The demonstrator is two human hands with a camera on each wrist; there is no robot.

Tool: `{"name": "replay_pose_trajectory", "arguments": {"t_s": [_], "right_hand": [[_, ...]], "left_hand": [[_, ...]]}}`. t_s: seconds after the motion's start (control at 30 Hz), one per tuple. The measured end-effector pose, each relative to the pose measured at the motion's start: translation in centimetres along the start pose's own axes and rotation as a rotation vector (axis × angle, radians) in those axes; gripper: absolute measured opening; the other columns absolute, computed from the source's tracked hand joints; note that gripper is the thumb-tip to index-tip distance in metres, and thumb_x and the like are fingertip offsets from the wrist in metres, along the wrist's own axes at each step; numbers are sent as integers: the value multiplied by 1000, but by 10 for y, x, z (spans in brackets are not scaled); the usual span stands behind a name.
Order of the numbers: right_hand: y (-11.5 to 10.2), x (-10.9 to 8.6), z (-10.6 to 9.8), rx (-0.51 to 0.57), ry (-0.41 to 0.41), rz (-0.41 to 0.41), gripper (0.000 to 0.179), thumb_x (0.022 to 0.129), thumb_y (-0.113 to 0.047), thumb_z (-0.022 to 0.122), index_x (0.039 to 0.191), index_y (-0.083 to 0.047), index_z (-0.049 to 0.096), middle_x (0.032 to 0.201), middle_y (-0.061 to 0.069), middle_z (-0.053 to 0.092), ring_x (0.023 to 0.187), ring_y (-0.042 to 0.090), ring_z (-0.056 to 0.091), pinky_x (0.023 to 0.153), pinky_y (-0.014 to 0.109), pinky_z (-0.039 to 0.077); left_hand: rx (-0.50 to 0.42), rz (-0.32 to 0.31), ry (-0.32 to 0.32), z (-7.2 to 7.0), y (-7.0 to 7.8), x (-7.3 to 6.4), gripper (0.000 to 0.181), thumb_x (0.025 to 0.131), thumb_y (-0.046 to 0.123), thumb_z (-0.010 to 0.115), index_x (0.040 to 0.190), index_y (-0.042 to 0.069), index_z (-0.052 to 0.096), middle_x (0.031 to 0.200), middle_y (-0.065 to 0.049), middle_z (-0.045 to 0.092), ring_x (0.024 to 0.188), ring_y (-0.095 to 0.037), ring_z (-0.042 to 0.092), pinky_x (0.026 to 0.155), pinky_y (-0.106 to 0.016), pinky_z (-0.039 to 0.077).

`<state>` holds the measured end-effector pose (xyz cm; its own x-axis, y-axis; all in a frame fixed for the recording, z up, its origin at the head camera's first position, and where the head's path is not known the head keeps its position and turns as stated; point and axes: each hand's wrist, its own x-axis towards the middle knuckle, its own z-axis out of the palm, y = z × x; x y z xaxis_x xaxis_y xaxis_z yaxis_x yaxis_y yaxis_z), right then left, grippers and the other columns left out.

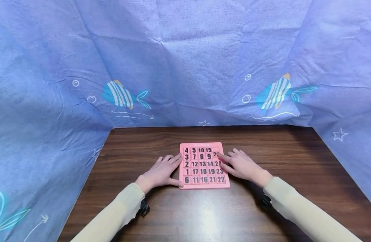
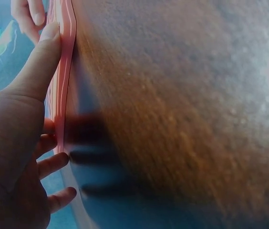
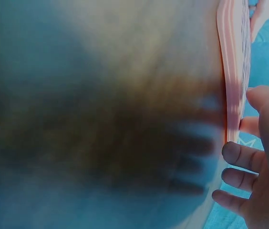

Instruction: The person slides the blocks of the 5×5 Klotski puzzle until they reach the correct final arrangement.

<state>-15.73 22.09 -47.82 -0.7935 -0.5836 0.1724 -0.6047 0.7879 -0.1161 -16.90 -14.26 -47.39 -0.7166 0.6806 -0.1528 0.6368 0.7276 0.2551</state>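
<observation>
A pink number sliding puzzle [image 1: 202,186] lies flat on the table, with black numerals on its tiles. A gap shows in its top right corner. Just below, a tile [image 1: 215,154] starting with 2 sits between the first and second rows, partly hidden by a fingertip. My right hand [image 1: 244,164] touches that tile with the index finger, and its thumb rests at the right edge near the 24 tile. With fingers spread, my left hand [image 1: 161,172] rests against the puzzle's left side, the thumb on the lower left corner. Both wrist views show the puzzle edge-on.
The dark wooden table [image 1: 137,141] reaches back to a blue cloth [image 1: 200,67] printed with fish, which hangs behind and at both sides. Bright glare lies on the tabletop in front of the puzzle. A black strap piece [image 1: 144,207] sits under the left wrist.
</observation>
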Motion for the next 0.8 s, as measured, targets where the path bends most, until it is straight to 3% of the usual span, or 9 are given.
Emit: {"name": "replay_pose_trajectory", "arguments": {"t_s": [0.23, 0.47, 0.63, 0.8], "right_hand": [[-7, -4, 0, 7, 15, -25, 45, 101, -34, 66, 140, -11, 68, 95, 4, 69, 84, 23, 50, 74, 41, 43], [-11, 17, 3, 8, 46, 11, 45, 101, -37, 66, 139, -14, 69, 88, 1, 58, 84, 24, 48, 76, 42, 41], [-15, 31, 7, -11, 28, -6, 45, 101, -39, 66, 140, -17, 69, 83, 2, 52, 81, 25, 46, 73, 42, 40], [-15, 32, 5, -23, -6, 16, 44, 101, -40, 66, 140, -20, 69, 85, 4, 52, 81, 26, 46, 75, 43, 41]], "left_hand": [[3, 3, 11, -2, -1, -3, 112, 82, 73, 73, 165, 11, 31, 171, -8, 28, 146, -34, 38, 112, -57, 34], [0, 3, 12, -3, -1, -2, 111, 82, 73, 73, 165, 11, 31, 171, -8, 28, 146, -34, 38, 113, -58, 34], [-5, 2, 4, -1, 1, -1, 112, 82, 73, 72, 166, 12, 29, 172, -7, 26, 147, -33, 37, 114, -58, 33], [-12, 4, 12, -1, 1, -2, 110, 82, 72, 73, 165, 12, 31, 171, -7, 27, 147, -34, 37, 114, -58, 33]]}}
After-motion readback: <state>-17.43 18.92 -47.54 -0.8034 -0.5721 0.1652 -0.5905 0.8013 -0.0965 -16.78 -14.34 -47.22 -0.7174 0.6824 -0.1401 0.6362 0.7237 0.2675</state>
